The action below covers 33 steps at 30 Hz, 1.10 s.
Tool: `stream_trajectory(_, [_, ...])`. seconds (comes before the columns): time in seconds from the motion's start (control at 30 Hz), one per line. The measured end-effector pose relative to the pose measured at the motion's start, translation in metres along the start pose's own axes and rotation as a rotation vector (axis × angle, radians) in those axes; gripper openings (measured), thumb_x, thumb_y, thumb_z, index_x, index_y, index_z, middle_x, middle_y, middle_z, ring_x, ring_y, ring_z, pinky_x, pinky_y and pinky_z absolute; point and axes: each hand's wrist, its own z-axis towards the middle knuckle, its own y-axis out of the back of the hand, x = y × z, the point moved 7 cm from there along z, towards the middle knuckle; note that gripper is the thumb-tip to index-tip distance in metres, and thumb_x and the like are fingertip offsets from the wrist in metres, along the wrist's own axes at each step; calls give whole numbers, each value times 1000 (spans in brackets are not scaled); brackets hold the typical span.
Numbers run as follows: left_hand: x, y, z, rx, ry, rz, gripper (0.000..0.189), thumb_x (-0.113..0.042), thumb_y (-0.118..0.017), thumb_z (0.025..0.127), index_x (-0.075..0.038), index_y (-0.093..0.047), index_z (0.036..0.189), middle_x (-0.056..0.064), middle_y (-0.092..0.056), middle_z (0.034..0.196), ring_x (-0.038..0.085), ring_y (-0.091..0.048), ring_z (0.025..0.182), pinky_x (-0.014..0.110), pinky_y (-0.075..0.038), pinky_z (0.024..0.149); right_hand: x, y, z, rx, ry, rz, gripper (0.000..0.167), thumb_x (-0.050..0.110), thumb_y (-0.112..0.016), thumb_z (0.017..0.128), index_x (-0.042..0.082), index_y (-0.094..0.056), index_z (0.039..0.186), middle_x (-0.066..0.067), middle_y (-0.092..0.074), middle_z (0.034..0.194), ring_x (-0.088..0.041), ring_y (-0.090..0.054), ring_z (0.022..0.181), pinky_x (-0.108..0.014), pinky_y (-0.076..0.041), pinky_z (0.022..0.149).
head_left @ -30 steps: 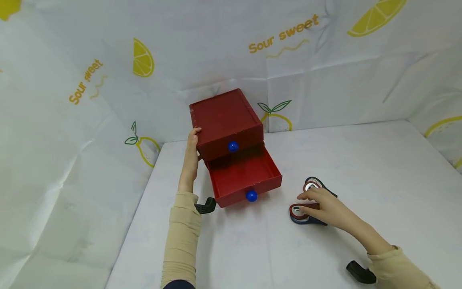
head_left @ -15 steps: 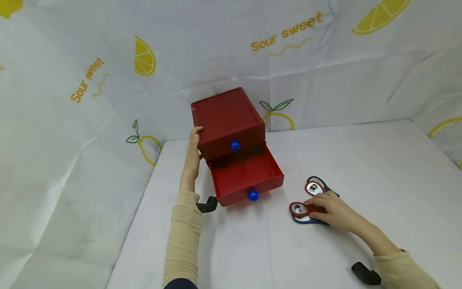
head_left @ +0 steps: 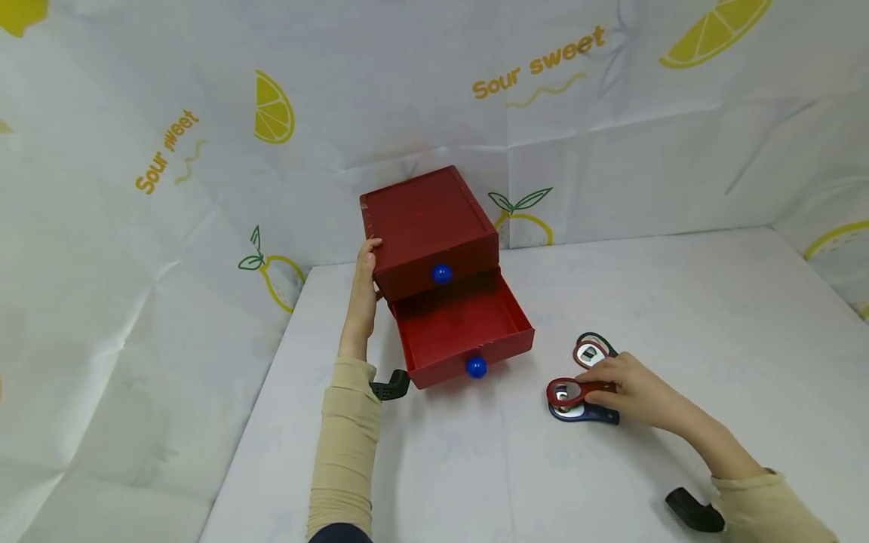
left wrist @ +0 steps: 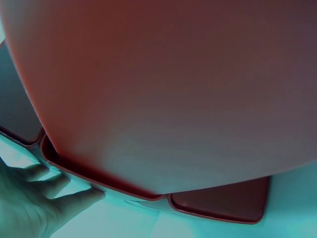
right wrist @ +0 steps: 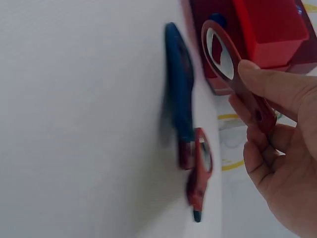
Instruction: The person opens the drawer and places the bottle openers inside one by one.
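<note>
My right hand (head_left: pixel 638 385) pinches a red bottle opener (head_left: pixel 565 392) by its handle, thumb on one face and fingers curled behind. In the right wrist view this red bottle opener is tilted up above the table, its metal plate showing in the oval head. Right under it, in the head view, lies a blue bottle opener (head_left: pixel 600 414). Beyond my hand lie another red bottle opener (head_left: pixel 591 353) and a dark one (head_left: pixel 604 341), partly covered. My left hand (head_left: pixel 360 302) rests against the left side of a dark red drawer box (head_left: pixel 421 219), its visible fingers (left wrist: pixel 79 198) fairly straight.
The lower drawer (head_left: pixel 462 324) is pulled out, with nothing inside; the upper drawer front (head_left: pixel 407 281) is flush. Both bear blue knobs. The white table (head_left: pixel 713 317) meets a lemon-printed sheet (head_left: pixel 407 90) behind. Black wrist-worn pieces show beside both sleeves.
My right thumb and fingers have closed on the top red bottle opener and drawn it slightly off the blue one, baring more of the blue handle. The left hand stays on the drawer box.
</note>
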Motion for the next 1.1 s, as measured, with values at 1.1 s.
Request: stream_trajectory(1.1, [-1, 0, 0, -1, -9, 18, 47, -37, -21, 96, -23, -29, 140, 7, -22, 150, 29, -32, 129, 57, -34, 97, 55, 10, 140, 59, -19, 258, 29, 22, -68, 83, 14, -69, 111, -6, -65, 113, -19, -49, 100, -33, -42, 77])
